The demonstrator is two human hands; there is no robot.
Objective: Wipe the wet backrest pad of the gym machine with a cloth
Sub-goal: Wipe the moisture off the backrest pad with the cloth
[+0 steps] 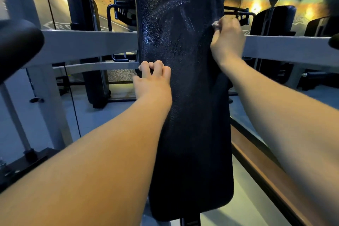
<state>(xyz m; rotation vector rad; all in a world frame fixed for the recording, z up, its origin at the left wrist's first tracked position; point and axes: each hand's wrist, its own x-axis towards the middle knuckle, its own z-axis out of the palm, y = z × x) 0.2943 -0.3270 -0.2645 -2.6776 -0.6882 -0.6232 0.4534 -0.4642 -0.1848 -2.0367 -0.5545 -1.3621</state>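
Note:
The black backrest pad [190, 152] stands upright in the middle of the view, and its upper left face glistens with droplets. A dark cloth [183, 11] lies in folds over the pad's upper right part and hangs down its right side. My right hand [227, 42] pinches the cloth's edge at the pad's right side, fingers curled. My left hand [152, 80] sits at the pad's left edge, lower down, with curled fingers on the wet face and the thumb at the edge. Whether any cloth lies under those fingers is not visible.
Grey frame bars [88, 42] of the machine run left and right behind the pad. A black padded roller [16, 46] juts in at the left. Other gym machines [82, 14] stand behind, and a brown ledge [260, 167] runs along the lower right.

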